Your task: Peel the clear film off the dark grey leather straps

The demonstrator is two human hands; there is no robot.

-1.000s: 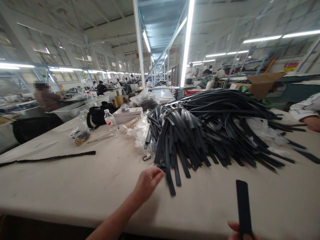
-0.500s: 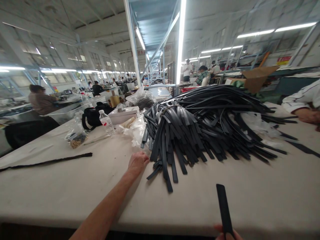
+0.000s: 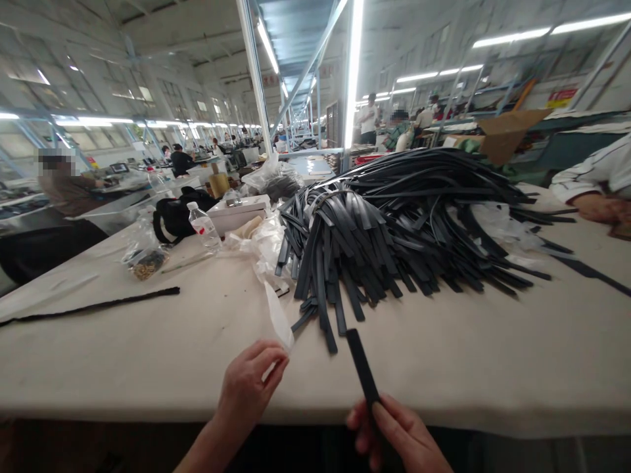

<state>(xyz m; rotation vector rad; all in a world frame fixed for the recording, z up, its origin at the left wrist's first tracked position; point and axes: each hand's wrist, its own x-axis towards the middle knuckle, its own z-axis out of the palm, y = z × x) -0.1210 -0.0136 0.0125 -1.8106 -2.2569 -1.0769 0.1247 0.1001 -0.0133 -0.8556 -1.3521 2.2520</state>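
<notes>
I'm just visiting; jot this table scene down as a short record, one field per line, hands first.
Left hand: pinching a piece of white plastic
Right hand: gripping a black strap, free end pointing away from the person
Table centre: pile of black straps
Left of pile: clear plastic bottle beside a white box
Near left edge: long black strip, lying flat
Far right: co-worker's hand, white sleeve

Strip lights [image 3: 353,79], heaped black straps [image 3: 394,223] on a worktable [image 3: 148,361] and several people [image 3: 181,159] mark a factory workshop.
</notes>
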